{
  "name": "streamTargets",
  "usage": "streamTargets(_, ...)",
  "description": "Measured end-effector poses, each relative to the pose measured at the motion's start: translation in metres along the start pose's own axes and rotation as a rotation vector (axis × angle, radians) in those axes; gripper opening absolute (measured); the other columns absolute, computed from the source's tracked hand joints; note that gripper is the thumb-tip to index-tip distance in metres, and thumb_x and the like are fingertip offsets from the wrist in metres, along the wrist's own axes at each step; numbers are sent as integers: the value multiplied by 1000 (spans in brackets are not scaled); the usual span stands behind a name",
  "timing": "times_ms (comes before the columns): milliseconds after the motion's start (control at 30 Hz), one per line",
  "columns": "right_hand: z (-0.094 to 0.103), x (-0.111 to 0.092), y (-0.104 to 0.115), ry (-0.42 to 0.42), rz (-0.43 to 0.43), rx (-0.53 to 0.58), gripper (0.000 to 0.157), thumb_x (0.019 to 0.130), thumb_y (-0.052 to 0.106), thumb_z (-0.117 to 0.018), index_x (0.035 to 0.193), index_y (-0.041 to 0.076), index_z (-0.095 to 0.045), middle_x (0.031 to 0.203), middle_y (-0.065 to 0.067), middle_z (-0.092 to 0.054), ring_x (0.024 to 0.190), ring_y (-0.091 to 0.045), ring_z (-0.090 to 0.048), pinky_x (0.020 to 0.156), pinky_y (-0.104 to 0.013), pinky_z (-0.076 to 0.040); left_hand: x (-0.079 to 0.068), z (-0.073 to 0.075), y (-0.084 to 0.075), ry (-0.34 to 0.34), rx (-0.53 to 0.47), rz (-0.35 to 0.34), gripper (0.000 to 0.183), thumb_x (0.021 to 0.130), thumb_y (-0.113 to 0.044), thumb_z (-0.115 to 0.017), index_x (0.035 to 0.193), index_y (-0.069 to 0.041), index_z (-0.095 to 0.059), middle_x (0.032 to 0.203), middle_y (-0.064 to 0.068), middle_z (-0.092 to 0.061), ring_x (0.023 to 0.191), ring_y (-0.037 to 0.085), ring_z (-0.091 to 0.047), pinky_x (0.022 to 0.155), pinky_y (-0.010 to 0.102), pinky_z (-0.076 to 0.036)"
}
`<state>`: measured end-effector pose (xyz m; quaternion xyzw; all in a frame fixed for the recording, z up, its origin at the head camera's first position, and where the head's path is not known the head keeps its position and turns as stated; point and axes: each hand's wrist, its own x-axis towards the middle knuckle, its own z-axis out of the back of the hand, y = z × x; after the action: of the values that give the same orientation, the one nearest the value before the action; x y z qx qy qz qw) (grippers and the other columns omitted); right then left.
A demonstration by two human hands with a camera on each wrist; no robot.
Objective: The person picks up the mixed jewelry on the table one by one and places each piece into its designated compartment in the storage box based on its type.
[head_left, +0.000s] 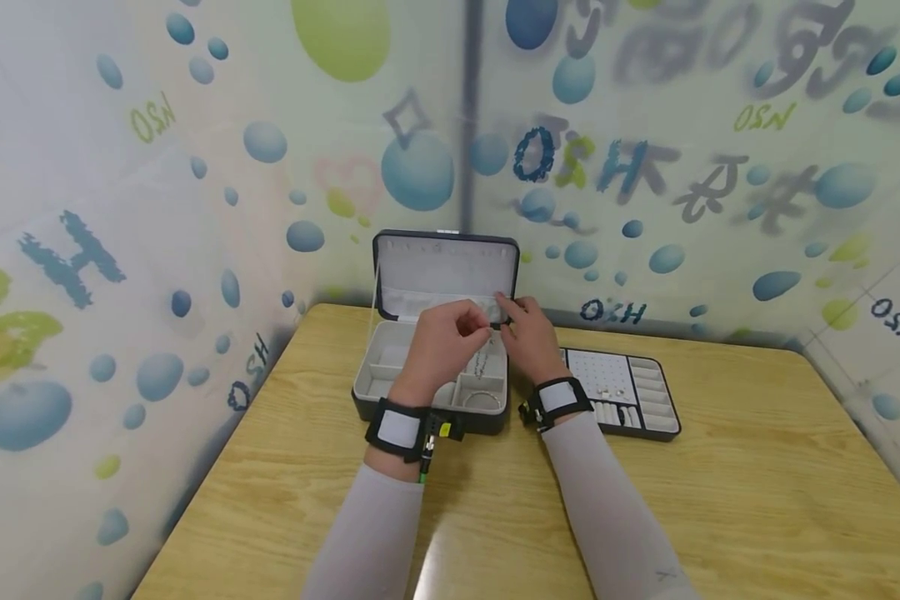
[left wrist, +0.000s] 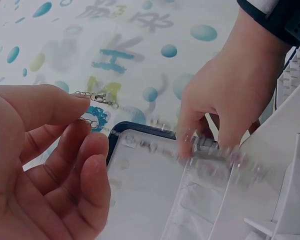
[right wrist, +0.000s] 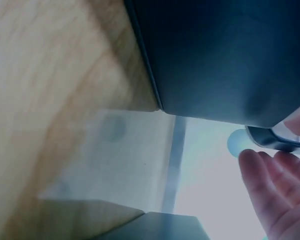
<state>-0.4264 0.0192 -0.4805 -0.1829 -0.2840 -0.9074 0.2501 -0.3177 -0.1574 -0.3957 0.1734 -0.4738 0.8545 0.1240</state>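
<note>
My left hand (head_left: pixel 450 337) pinches the ends of a beaded chain (left wrist: pixel 145 142) between thumb and forefinger, above the jewellery box (head_left: pixel 356 408). A small metal clasp (left wrist: pixel 101 97) shows at the fingertips, and the beads hang below in a blurred loop. The box lid (head_left: pixel 446 267) stands upright, with a gathered pouch (left wrist: pixel 190 200) along its lower inside. At the lid's lower right corner is my right hand (head_left: pixel 532 337), forefinger at the pouch and thumb apart from it. The right wrist view has its other fingers (right wrist: pixel 270 185) loosely bent beside the dark box.
Light-coloured compartments divide the box, and a thin bangle (head_left: pixel 482 400) lies in the front right one. To the right sits a jewellery tray (head_left: pixel 671 427) with earrings and ring slots. Both stand on a wooden table (head_left: pixel 750 483), close to the patterned wall (head_left: pixel 720 208).
</note>
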Motion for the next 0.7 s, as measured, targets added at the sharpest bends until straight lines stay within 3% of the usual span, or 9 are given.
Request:
streamTargets(300, -2, 2, 6, 46, -79, 34, 45, 104, 13, -64, 148, 10, -54, 134, -21, -55, 116, -38, -65, 102, -53, -56, -1, 2, 1, -1, -3, 5, 10, 95, -9, -75, 88, -17, -73, 80, 0, -71, 74, 16, -63, 69, 31, -52)
streamTargets(700, -5, 5, 13, 30, -105, -10, 22, 112, 12, -49, 132, 6, -55, 119, -23, -59, 104, -41, -64, 90, -53, -56, -1, 0, 1, 4, 11, -5, 10, 95, -9, -76, 88, -16, -73, 82, 0, -72, 75, 14, -63, 69, 29, -52)
